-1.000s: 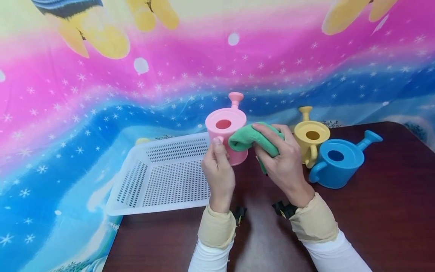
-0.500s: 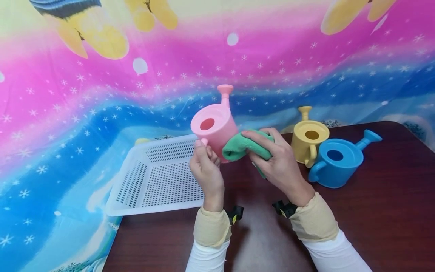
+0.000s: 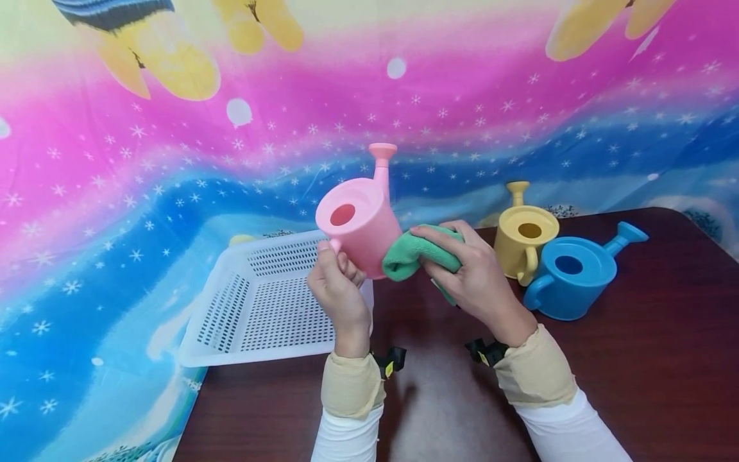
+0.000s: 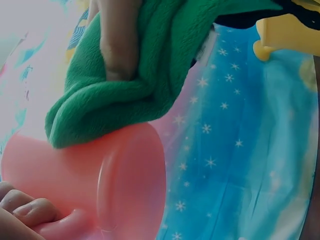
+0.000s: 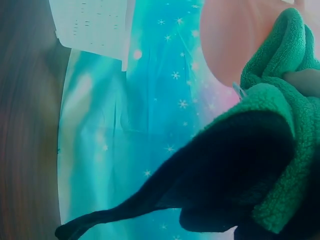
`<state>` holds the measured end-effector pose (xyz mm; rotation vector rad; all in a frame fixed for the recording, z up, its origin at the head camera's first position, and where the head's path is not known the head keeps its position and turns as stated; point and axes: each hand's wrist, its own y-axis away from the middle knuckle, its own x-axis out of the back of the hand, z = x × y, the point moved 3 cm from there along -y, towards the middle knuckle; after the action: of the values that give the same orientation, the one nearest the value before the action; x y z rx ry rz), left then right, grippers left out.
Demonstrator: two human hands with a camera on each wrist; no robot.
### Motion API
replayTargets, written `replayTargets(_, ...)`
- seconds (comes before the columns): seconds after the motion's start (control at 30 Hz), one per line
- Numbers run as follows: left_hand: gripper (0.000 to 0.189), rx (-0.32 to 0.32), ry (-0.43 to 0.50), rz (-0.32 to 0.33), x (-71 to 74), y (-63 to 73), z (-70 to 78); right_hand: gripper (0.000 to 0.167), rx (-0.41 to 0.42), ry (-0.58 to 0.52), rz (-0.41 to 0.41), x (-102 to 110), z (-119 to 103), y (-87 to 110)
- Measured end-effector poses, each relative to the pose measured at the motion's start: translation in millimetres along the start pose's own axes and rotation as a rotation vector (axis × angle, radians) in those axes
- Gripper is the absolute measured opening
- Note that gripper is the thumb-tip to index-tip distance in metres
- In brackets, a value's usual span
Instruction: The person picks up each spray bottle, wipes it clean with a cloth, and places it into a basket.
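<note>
My left hand grips the handle of a pink watering can, tilted and raised above the table. Its spout points up and away, and its round top hole faces me. In my right hand is a folded green cloth, which lies against the can's lower right side. The left wrist view shows the cloth on the pink can's wall near its base, with curled left fingers at the handle. The right wrist view has the cloth's dark underside hanging down.
A yellow watering can and a blue watering can stand close together at the right on the dark wooden table. A white perforated basket sits at the left, partly behind my left hand. A colourful patterned cloth backdrop rises behind.
The pink can has moved left and tilted more, along with my left hand. My right hand has shifted slightly left, and the cloth now lies lower on the can.
</note>
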<state>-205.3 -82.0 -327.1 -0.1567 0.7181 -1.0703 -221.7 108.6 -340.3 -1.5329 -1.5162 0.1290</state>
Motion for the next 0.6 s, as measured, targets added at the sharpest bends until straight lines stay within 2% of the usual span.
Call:
replayTargets(0.27,0.053,-0.015,0.001,-0.032,3.7,-2.7,0.3,0.054,-0.021,-0.014,0.041,4.0,5.4,-0.6)
replayTargets(0.6,0.051,0.049,-0.040,-0.079,0.1,-0.2,-2.6,0.053,-0.045,-0.093,0.141,10.1,5.8,-0.9)
